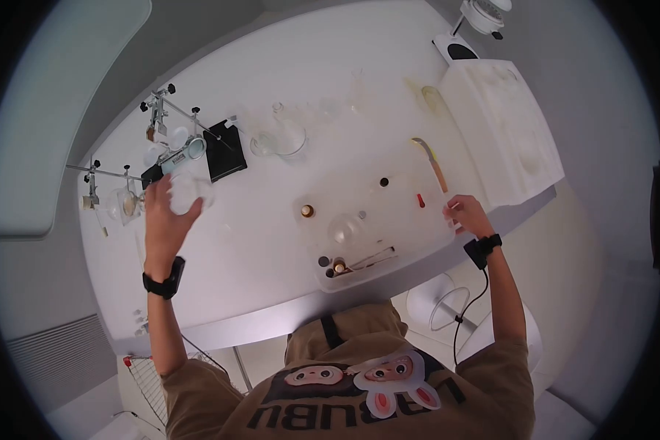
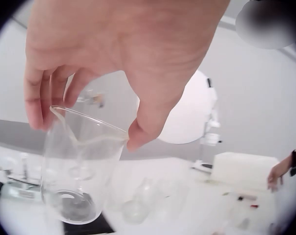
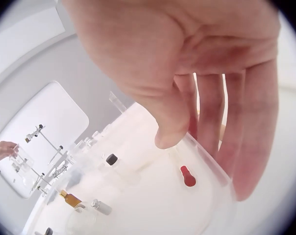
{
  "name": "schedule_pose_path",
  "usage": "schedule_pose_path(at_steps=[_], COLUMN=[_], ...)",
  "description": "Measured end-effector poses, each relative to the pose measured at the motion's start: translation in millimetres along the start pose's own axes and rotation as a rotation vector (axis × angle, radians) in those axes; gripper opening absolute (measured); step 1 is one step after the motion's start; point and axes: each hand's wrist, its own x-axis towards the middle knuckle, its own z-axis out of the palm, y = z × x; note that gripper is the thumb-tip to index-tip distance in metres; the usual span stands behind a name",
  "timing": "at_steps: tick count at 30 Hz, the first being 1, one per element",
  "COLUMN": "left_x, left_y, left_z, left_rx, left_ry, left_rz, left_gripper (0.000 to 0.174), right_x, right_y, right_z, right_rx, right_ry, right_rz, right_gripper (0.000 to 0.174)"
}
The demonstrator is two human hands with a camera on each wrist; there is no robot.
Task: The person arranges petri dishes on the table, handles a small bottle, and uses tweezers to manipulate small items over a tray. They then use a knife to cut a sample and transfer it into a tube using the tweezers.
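My left hand (image 1: 170, 220) holds a clear glass beaker (image 2: 82, 166) by its rim, thumb on one side and fingers on the other. The beaker is raised above the table and looks empty, its spout visible in the left wrist view. At the right end of a translucent plastic tray (image 1: 418, 246), my right hand (image 1: 469, 215) hangs with fingers extended downward at the rim. Its thumb is over the tray's inner side, apart from the fingers. Just inside the tray lies a small red rubber bulb (image 3: 188, 176). Nothing shows in the right hand's grasp.
The tray also holds amber bottles (image 1: 307, 211), a round clear glass vessel (image 1: 345, 229) and a black cap (image 1: 384, 182). Clamp stands (image 1: 154, 121) and a black base (image 1: 226, 152) stand at the left. Clear glassware (image 1: 290, 138) sits mid-table; a white box (image 1: 502, 132) stands right.
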Motion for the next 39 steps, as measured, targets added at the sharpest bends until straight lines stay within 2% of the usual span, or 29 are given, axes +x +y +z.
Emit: schedule_pose_path(at_steps=[2,4,6,11,13,17,25,30,32,39], left_x=[13,30,52,99,115,130,127,127,128,128], left_y=[51,104,123,185,194,192,165,151,153,158], left_z=[5,18,58,144,179,221,262,271,270,275], left_rx=[-0.059,-0.217,-0.237,-0.118,0.026,0.197,0.354,0.416,0.448,0.509], left_ry=[-0.067,-0.165,-0.173,-0.227,-0.339,-0.415,-0.329,-0.295,-0.345,-0.354], left_rz=[0.074,0.063,0.179,0.248,0.228,0.227,0.265,0.227,0.203,0.178], left_gripper=[0.068,0.069,0.070,0.076,0.076,0.074,0.063,0.062,0.063,0.069], right_x=[1,0,-1,-1,-2,-2,2,5,2,-2], right_y=[2,-1,4,7,6,9,18,25,23,22], right_z=[0,1,2,7,6,4,6,11,13,26], right_rx=[0.028,0.044,0.044,0.030,0.034,0.057,0.006,-0.009,-0.130,-0.346], right_ry=[-0.014,-0.009,0.014,0.095,0.095,0.090,0.115,0.124,0.183,0.299], right_rz=[-0.001,0.013,-0.014,-0.056,-0.069,-0.107,-0.170,-0.227,-0.317,-0.414], right_gripper=[0.020,0.021,0.021,0.022,0.021,0.018,0.021,0.023,0.021,0.017])
